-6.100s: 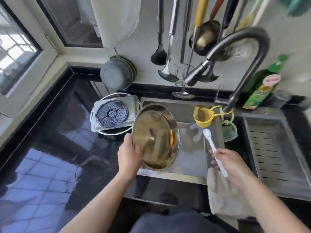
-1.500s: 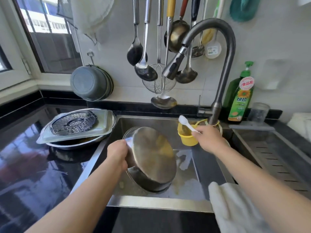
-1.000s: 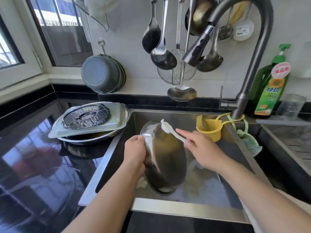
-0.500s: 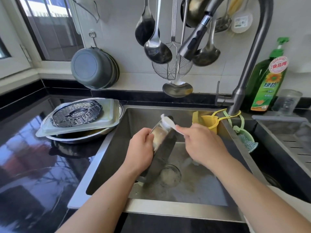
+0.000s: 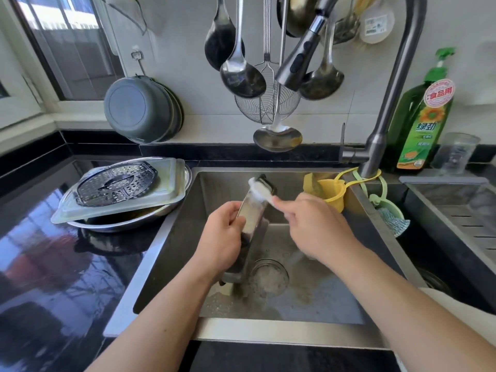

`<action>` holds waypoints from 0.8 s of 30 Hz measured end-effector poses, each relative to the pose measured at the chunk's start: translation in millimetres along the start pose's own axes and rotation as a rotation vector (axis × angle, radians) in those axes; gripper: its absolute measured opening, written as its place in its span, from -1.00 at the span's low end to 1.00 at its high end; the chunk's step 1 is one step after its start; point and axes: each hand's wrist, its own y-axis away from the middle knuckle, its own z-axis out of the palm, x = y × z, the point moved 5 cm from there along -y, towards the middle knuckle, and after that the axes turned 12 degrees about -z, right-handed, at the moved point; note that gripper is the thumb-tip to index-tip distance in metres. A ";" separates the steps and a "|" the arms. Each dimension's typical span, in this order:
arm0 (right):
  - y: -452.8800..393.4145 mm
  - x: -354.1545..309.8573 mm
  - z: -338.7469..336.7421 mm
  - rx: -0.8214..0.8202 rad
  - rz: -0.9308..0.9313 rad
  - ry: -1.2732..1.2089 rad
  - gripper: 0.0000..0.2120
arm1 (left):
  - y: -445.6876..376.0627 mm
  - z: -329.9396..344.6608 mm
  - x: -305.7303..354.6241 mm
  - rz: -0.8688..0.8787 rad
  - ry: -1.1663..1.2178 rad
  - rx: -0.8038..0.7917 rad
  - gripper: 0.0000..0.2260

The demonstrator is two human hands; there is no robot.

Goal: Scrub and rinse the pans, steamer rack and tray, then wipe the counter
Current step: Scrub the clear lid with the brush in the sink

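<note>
On the black counter [image 5: 53,264], against the sink's left edge, your steamer rack [image 5: 115,183] lies on the tray [image 5: 166,194], which sits on a second pan [image 5: 120,224]; all three look unwashed, and the counter looks not yet wiped. Over the sink [image 5: 268,334] your left hand [image 5: 222,237] grips the rim of a pan [image 5: 255,208] held on edge, and your right hand [image 5: 314,224] pinches a white brush [image 5: 260,190] against its upper rim. So you are early: one pan mid-scrub, rinsing and everything else left. Beyond, ladles [image 5: 241,73] hang on the tiled wall, the faucet [image 5: 389,89] arches over, and a green soap bottle [image 5: 421,116] stands at the sink's back right corner.
</note>
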 end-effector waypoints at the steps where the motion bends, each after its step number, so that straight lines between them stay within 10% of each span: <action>1: -3.4 6.9 -3.6 0.016 0.051 0.016 -0.54 | 1.5 2.3 1.2 0.011 -0.012 -0.015 -0.70; 24: 6.2 -23.6 12.3 -0.061 -0.098 -0.108 -0.56 | -2.9 5.5 -5.5 -0.131 0.341 -0.123 -0.53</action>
